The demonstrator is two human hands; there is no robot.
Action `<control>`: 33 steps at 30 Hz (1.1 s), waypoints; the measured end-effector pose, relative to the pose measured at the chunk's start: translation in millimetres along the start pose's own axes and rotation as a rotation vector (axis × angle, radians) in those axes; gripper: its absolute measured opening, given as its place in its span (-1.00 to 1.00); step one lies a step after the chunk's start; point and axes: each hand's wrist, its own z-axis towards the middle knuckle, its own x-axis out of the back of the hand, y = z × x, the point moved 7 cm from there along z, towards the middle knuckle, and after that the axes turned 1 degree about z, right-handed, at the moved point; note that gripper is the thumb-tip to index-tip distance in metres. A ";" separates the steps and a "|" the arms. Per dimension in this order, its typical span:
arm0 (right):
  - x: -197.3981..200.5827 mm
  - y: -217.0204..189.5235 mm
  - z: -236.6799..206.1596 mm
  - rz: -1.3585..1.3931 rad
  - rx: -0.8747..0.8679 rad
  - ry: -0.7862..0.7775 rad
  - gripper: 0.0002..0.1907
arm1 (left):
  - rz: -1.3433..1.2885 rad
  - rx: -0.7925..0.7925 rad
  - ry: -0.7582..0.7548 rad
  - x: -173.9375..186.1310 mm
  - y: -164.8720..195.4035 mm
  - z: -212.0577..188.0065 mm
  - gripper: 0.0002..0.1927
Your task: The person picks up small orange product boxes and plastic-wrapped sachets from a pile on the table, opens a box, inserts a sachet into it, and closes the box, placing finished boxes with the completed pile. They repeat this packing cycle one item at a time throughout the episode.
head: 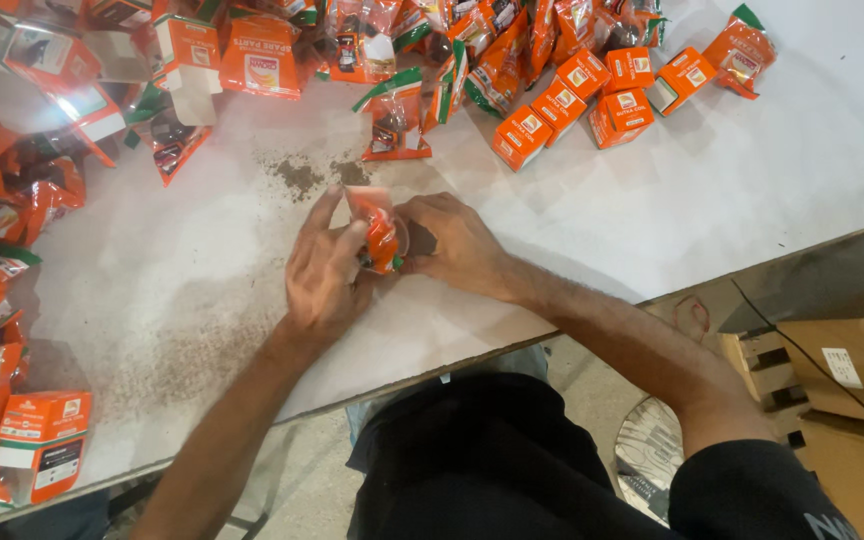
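Both hands meet over the middle of the white bench point(652, 200). Between them is a small orange plastic packet point(380, 232) with something dark inside it. The packet stands up, a little tilted, just above the bench top.

The left hand point(324, 268) has its grip closed on the left side of the packet. Its fingers point(350, 240) wrap around the packet and one long finger points up past it. The right hand point(457, 243) has its grip closed on the right side of the same packet, with the fingertips curled in against it. The two grips are very close, with only the packet between them.

Just past the grips, farther from the person, a dark dirty patch point(302, 177) marks the bench. Past that lies one loose orange and green packet point(395, 118). Farther up and to the right of the grips sit some small orange boxes point(592, 95) in a bunch. A big heap of orange packets point(12, 180) lies well to the left of the grips. Down to the left, near the bench edge, rests another orange box point(44, 440). Off to the right, below the bench, stands a brown cardboard box point(842, 370).
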 end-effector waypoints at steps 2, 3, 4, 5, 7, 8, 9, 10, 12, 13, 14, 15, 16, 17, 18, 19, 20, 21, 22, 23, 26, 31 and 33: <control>1.4 -1.8 -0.1 -0.003 0.009 0.007 -0.37 | 0.124 -0.035 -0.100 -8.4 -3.1 -0.4 -0.43; 1.4 -2.6 -0.8 -0.001 0.009 0.012 -0.37 | 0.183 -0.054 -0.156 -11.7 -2.5 -1.8 -0.44; 1.2 -2.1 -0.7 -0.011 -0.005 0.013 -0.36 | 0.170 -0.010 -0.192 -13.3 -5.2 -2.9 -0.49; -0.2 -2.4 -2.1 -0.022 -0.015 0.008 -0.35 | 0.159 0.038 -0.223 -13.8 -5.4 -5.2 -0.54; -0.7 -2.6 -1.4 -0.035 -0.009 0.006 -0.34 | 0.172 0.118 -0.230 -14.9 -6.6 -5.3 -0.64; -1.2 -3.6 -1.8 -0.030 -0.001 0.009 -0.34 | 0.192 0.153 -0.215 -15.2 -5.8 -4.5 -0.69; -1.5 -4.4 -2.1 -0.022 0.006 0.009 -0.34 | 0.211 0.192 -0.201 -16.6 -6.6 -2.2 -0.73; -1.8 -4.9 -2.9 -0.016 0.006 0.007 -0.35 | 0.182 0.254 -0.196 -17.3 -8.5 -0.9 -0.76; -0.5 -6.5 -2.3 -0.018 0.023 0.015 -0.36 | 0.132 0.362 -0.168 -17.8 -14.3 3.9 -0.79; 0.7 -6.6 -2.7 -0.005 0.023 0.017 -0.36 | 0.095 0.434 -0.192 -20.2 -19.6 5.1 -0.80; 1.2 -7.0 -2.4 0.011 0.025 0.015 -0.36 | 0.061 0.508 -0.216 -22.5 -24.7 5.2 -0.81; 1.2 -7.5 -2.7 0.028 0.027 0.013 -0.36 | 0.026 0.583 -0.241 -24.0 -30.4 3.7 -0.81; 1.4 -7.4 -2.3 0.015 0.028 0.012 -0.35 | -0.106 0.688 -0.182 -23.8 -36.8 0.8 -0.70; 1.5 -7.6 -1.9 -0.002 0.031 0.011 -0.34 | -0.242 0.788 -0.119 -24.9 -43.2 -3.7 -0.58; 1.4 -7.3 -2.3 -0.017 0.028 0.013 -0.33 | -0.383 0.886 -0.062 -27.8 -49.6 -9.9 -0.46; 2.5 -7.5 -2.4 -0.028 0.036 0.027 -0.31 | -0.487 0.963 -0.105 -37.1 -54.4 -16.3 -0.56; 2.6 -8.0 -3.3 -0.036 0.042 0.036 -0.30 | -0.590 1.045 -0.149 -47.0 -58.8 -23.9 -0.65; 1.7 -9.1 -3.9 -0.041 0.050 0.044 -0.28 | -0.691 1.128 -0.193 -57.1 -62.2 -32.2 -0.74; 1.1 -5.7 -5.7 0.029 -0.006 0.042 -0.24 | -0.676 1.139 -0.194 -62.5 -66.0 -35.9 -0.75; 0.6 -2.8 -8.3 0.097 -0.058 0.038 -0.20 | -0.660 1.150 -0.189 -67.7 -69.5 -38.9 -0.77; 1.7 -5.1 -11.2 0.157 -0.054 0.074 -0.30 | -0.538 1.060 -0.147 -72.6 -72.6 -36.4 -0.77; 0.4 -17.7 -11.2 -0.073 0.133 0.031 -0.38 | -0.851 1.064 -0.192 -63.6 -67.0 -34.5 -0.72; 1.0 -21.0 -12.1 -0.124 0.189 0.044 -0.40 | -1.238 1.226 -0.234 -60.6 -64.3 -43.8 -0.65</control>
